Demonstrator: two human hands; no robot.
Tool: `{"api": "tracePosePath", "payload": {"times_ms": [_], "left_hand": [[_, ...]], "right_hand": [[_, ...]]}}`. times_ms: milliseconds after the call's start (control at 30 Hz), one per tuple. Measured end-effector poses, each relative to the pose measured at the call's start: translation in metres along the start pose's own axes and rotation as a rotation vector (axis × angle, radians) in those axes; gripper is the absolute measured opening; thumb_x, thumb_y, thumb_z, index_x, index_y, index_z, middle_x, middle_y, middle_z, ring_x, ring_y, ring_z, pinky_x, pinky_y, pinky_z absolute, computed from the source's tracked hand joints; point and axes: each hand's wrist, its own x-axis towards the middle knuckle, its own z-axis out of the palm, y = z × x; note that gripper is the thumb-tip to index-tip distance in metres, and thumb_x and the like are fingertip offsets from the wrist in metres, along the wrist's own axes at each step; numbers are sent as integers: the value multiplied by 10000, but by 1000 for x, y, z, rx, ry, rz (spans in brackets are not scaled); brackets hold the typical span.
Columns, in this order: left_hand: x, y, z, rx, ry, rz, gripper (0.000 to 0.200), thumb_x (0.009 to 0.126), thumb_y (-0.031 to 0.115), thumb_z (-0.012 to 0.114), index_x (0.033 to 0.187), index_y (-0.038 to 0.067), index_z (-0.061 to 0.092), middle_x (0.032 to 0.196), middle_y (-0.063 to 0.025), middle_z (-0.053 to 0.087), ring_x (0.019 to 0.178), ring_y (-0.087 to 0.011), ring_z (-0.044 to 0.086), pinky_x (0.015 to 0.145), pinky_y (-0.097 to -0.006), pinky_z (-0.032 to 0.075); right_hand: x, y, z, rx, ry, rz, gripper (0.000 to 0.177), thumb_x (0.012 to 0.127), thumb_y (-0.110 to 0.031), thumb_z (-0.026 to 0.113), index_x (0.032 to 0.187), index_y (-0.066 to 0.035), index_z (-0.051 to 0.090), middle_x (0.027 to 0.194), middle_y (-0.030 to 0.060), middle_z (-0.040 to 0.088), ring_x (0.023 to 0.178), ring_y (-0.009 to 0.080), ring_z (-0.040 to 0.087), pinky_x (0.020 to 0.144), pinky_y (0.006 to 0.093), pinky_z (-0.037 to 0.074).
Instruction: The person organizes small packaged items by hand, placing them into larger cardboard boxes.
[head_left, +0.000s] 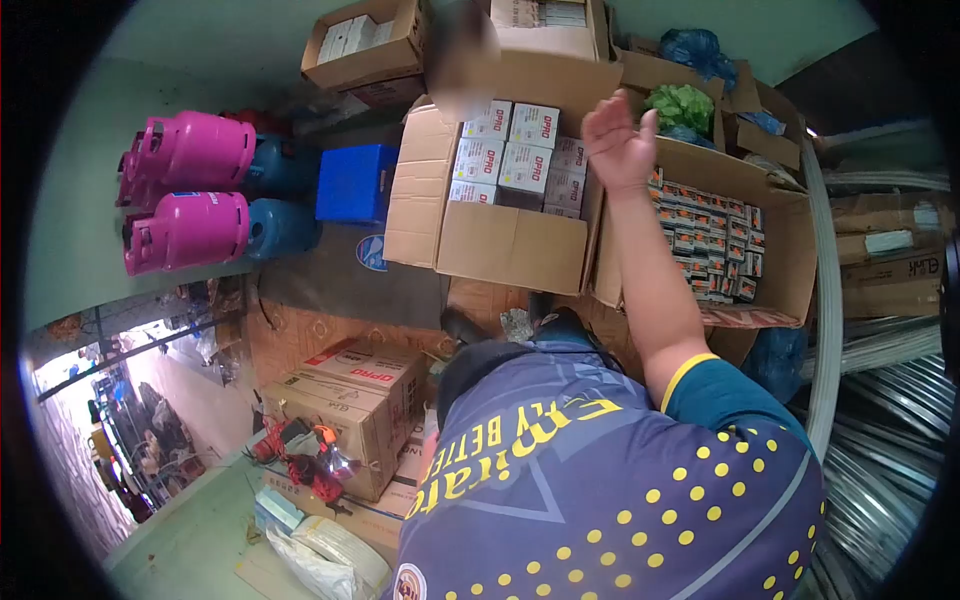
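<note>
my right hand (620, 148) is raised in front of me, fingers spread and loose, nothing in it; it hangs over the seam where two open cartons meet; my left hand is out of view, so i cannot tell how it is set; the left carton (510, 245) holds small white boxes (523, 165) with red lettering, stacked in tight rows, and they lie just left of my right hand; the right carton (780, 250) is packed with rows of smaller dark boxes (712, 240), just beside my forearm.

i judge the white boxes to be light, stiff card that dents easily at the corners; the upper row stands free at its top edge, so a box there is best pinched across two opposite sides, thumb on one and fingers on the other, and drawn straight out; the lower ones sit wedged and show only one face. a full carton would be heavy, i think, and its flaps are floppy; the hold belongs under the bottom corners, never on the flaps.

well to the left lie two pink gas cylinders (190, 190) with blue ones (282, 225) beside them and a blue crate (357, 182); a green bag (682, 105) sits in a carton beyond my right hand; sealed cartons (360, 395) and a red tool (310, 462) lie near my chest.
</note>
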Motion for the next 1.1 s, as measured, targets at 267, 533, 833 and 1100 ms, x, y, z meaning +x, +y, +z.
{"api": "tracePosePath", "payload": {"times_ms": [267,533,833,1100], "left_hand": [[24,-53,15,47,-53,-9,292,1033,206,629,1248,14,676,1050,-60,721,924,-142,645,802,-296,526],[73,66,-29,-129,-108,152,333,1051,237,605,1252,-19,675,1154,-109,735,1064,-209,665,997,-335,496],[226,225,-26,-546,-321,-181,1078,909,882,337,1648,109,194,1689,-166,245,1543,-405,221,1164,-592,310],[283,346,-54,-1081,-90,-104,809,926,677,450,1484,93,498,1546,-118,486,1398,-326,468,1084,-573,425]], "right_hand": [[-32,-76,94,-1382,359,-362,311,1046,-280,613,1207,-25,687,1036,86,738,857,133,698,766,267,581],[-118,-113,53,-1651,515,-362,235,1042,-243,612,1133,-45,700,960,41,728,801,105,676,724,246,557],[-215,-75,51,-1554,516,-149,226,1019,-218,646,1162,-47,684,969,26,719,837,114,664,777,281,550],[-325,-71,52,-1555,693,-323,263,995,-222,673,1203,-62,693,1022,31,690,892,115,646,836,293,541]]}}
